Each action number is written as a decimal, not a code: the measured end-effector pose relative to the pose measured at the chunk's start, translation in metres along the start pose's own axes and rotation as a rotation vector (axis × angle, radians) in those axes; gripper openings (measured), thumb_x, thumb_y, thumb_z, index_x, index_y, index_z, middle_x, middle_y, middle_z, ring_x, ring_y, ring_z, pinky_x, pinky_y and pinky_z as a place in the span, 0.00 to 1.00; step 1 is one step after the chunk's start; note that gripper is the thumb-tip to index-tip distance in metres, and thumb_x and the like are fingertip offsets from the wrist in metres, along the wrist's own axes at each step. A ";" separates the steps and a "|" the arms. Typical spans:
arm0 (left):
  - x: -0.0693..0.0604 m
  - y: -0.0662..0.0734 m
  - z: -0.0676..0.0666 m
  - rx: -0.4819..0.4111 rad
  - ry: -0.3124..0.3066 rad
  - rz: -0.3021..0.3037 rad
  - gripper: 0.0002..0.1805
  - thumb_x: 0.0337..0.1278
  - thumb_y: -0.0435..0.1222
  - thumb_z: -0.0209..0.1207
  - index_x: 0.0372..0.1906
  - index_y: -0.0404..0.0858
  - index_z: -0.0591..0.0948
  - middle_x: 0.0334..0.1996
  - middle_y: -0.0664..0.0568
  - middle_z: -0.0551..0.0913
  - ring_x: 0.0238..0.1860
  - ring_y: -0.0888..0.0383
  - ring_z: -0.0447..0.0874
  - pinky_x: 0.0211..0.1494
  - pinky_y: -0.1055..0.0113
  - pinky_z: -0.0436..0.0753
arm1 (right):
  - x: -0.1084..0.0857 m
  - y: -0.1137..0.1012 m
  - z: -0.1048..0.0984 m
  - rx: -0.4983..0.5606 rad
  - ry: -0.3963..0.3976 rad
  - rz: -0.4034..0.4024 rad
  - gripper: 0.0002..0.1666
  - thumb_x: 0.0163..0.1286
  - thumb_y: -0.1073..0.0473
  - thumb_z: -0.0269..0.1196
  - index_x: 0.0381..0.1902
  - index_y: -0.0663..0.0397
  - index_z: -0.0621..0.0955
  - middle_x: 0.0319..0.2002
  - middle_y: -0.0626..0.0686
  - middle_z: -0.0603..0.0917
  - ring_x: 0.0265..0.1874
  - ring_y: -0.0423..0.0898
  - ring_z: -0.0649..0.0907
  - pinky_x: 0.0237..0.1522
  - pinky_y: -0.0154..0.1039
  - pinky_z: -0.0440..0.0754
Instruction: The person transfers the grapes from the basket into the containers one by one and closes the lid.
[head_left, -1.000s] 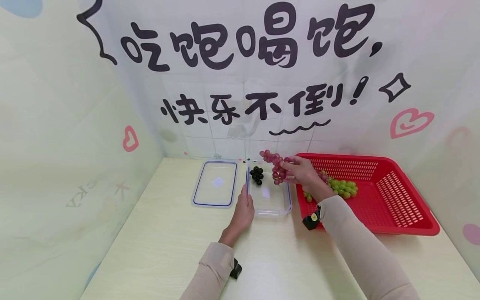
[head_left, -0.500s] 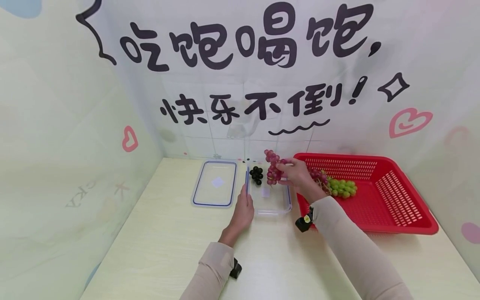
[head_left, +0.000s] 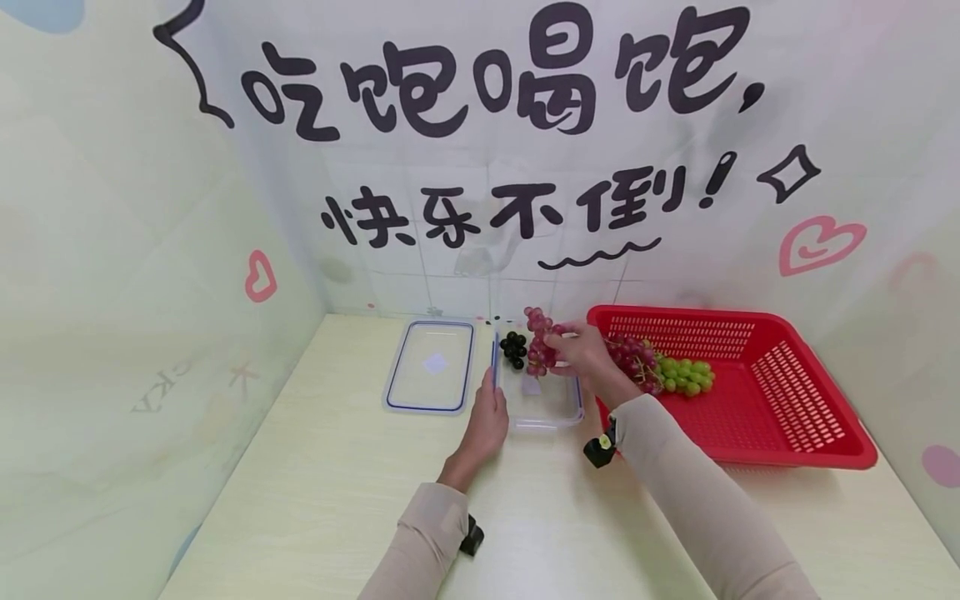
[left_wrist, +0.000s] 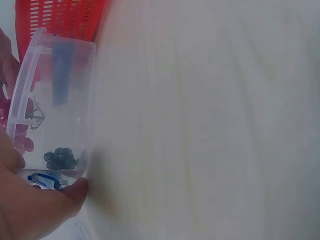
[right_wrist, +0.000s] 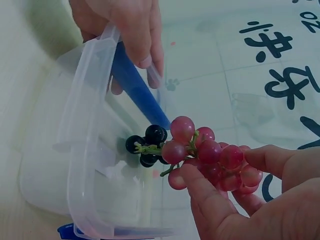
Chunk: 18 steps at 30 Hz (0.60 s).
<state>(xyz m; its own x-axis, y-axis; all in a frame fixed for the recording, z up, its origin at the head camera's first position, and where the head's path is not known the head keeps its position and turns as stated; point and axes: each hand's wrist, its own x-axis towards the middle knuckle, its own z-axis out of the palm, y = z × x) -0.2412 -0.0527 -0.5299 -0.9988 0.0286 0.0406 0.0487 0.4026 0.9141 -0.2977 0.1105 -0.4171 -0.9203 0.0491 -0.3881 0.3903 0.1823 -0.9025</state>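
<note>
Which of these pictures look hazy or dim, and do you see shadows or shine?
Head view: bright, with soft shadows on the table; left wrist view: hazy, the clear box looking washed out; right wrist view: dimmer, with shiny highlights on the pink grapes.

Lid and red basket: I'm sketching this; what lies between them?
The head view shows a clear container with black grapes, left hand gripping its side, right hand holding red grapes.

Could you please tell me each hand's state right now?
Left hand: gripping the clear rectangular plastic box.
Right hand: holding the round pinkish-red grape bunch.
</note>
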 end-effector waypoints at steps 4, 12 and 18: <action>0.001 -0.001 0.000 0.003 -0.003 -0.005 0.29 0.79 0.34 0.33 0.78 0.30 0.47 0.69 0.25 0.61 0.72 0.34 0.60 0.74 0.43 0.62 | 0.001 0.003 0.002 -0.037 -0.004 -0.006 0.25 0.75 0.57 0.59 0.66 0.57 0.72 0.57 0.63 0.78 0.52 0.56 0.80 0.53 0.52 0.83; 0.002 -0.001 0.000 0.005 -0.002 -0.003 0.28 0.80 0.34 0.33 0.78 0.30 0.47 0.68 0.25 0.63 0.71 0.34 0.61 0.74 0.43 0.62 | 0.001 0.006 0.006 -0.056 -0.007 0.029 0.25 0.74 0.56 0.60 0.66 0.55 0.72 0.57 0.60 0.78 0.53 0.56 0.81 0.52 0.48 0.84; 0.001 -0.002 0.001 0.005 -0.002 0.001 0.28 0.80 0.34 0.33 0.78 0.29 0.48 0.67 0.25 0.63 0.71 0.34 0.61 0.73 0.43 0.63 | 0.004 0.010 0.008 -0.079 -0.029 0.042 0.26 0.75 0.57 0.59 0.67 0.58 0.71 0.58 0.62 0.78 0.53 0.56 0.80 0.54 0.49 0.83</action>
<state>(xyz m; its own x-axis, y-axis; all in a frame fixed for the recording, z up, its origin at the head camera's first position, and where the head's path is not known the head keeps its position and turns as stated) -0.2427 -0.0526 -0.5320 -0.9987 0.0306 0.0412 0.0501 0.4075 0.9118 -0.2971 0.1043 -0.4292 -0.9015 0.0303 -0.4316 0.4243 0.2574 -0.8682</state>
